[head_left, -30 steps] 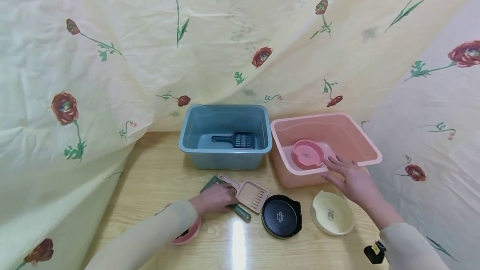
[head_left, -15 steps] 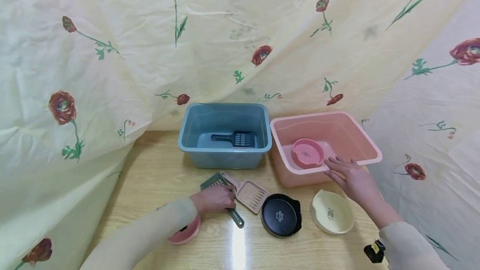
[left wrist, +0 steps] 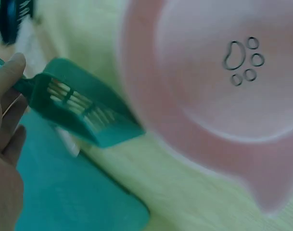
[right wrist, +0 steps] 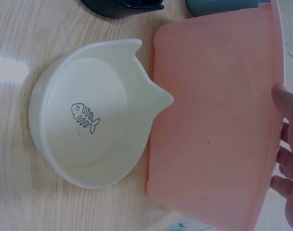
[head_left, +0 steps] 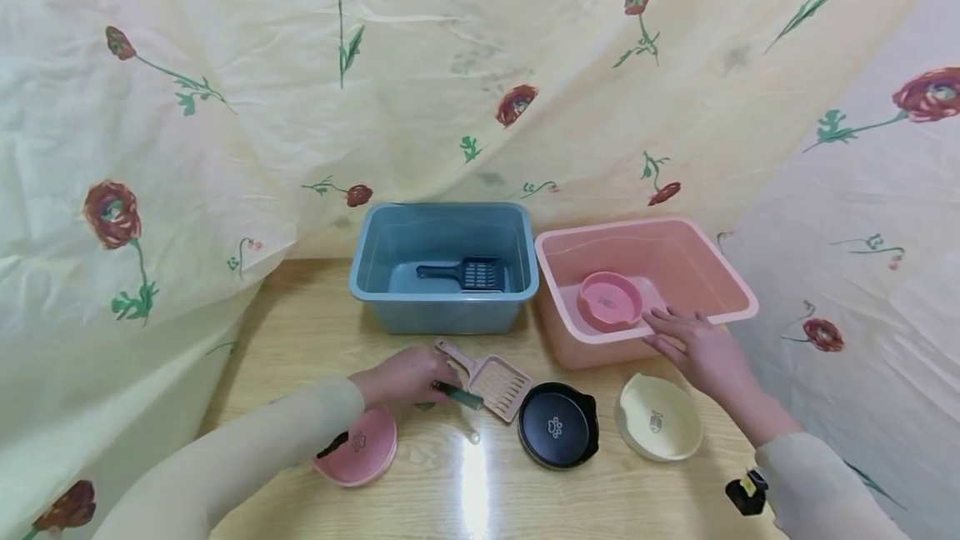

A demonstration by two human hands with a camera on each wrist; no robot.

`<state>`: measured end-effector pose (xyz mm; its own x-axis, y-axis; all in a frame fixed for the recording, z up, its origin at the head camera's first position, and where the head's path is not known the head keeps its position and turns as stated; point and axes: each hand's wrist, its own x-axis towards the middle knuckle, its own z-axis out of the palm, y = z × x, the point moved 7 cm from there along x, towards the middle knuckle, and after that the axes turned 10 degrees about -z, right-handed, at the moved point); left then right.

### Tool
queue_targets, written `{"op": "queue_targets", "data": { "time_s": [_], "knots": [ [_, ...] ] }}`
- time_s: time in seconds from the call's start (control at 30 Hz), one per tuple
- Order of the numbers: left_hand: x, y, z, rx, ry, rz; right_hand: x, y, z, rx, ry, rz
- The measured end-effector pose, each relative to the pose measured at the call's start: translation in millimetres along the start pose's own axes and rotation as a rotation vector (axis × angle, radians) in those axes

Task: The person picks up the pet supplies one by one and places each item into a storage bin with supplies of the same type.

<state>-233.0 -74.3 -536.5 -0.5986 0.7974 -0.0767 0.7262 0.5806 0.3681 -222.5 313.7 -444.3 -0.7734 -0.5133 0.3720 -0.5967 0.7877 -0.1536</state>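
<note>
My left hand (head_left: 414, 375) grips the handle of a green litter scoop (left wrist: 112, 136), whose slotted head points toward a pink bowl with a paw print (left wrist: 194, 91) in the left wrist view. From the head view, mainly the scoop's handle (head_left: 461, 396) shows; the hand hides much of the rest. A pale pink litter scoop (head_left: 498, 386) lies right beside that hand. My right hand (head_left: 701, 352) rests with extended fingers at the front rim of a pink tub (right wrist: 209, 106). Inside this tub sits a small pink bowl (head_left: 609, 302).
Left of the pink tub stands a blue tub (head_left: 442, 315) with a dark blue litter scoop (head_left: 474, 275) inside. A black bowl (head_left: 557, 423) and a cream cat-ear bowl (head_left: 660, 419) sit in front of the tubs. Flowered cloth (head_left: 420, 107) hangs behind the table.
The green scoop has turned and come off its spot beside the pale pink scoop, with my left hand shifting left and away from me. My right hand stays at the tub rim.
</note>
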Motion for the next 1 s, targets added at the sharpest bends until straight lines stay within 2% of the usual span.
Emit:
{"op": "queue_targets", "data": {
  "time_s": [0.07,0.13,0.27,0.37,0.53,0.67,0.83,0.93,1.0],
  "knots": [
    [-2.4,-6.0,-15.5,-0.123,0.027,-0.087,1.2,0.7,-0.6,0.005,0.01,-0.007],
    [-4.7,-8.7,-31.0,-0.234,0.056,-0.144,1.4,1.6,-0.8,0.002,0.014,-0.012],
    [-10.9,-6.7,-62.7,-0.392,0.127,-0.185,2.0,1.9,-1.7,-0.001,0.006,-0.007],
    [-17.5,-2.4,-87.6,-0.444,0.189,-0.181,1.6,1.6,-1.5,-0.009,-0.007,-0.001],
    [-27.4,7.6,-131.2,-0.524,0.243,-0.213,-1.4,2.3,-0.3,-0.028,-0.024,0.01],
    [-26.6,16.4,-172.0,-0.673,0.284,-0.215,-3.7,3.2,-2.5,-0.035,-0.028,0.024],
    [-18.6,26.0,-219.6,-0.831,0.313,-0.136,-3.1,2.7,-4.9,-0.034,-0.033,0.032],
    [-16.9,30.9,-243.1,-0.863,0.346,-0.096,-1.8,1.3,-5.8,-0.034,-0.043,0.032],
    [-17.6,32.9,-256.6,-0.845,0.385,-0.099,-0.6,0.0,-6.3,-0.035,-0.042,0.026]
  ]
}}
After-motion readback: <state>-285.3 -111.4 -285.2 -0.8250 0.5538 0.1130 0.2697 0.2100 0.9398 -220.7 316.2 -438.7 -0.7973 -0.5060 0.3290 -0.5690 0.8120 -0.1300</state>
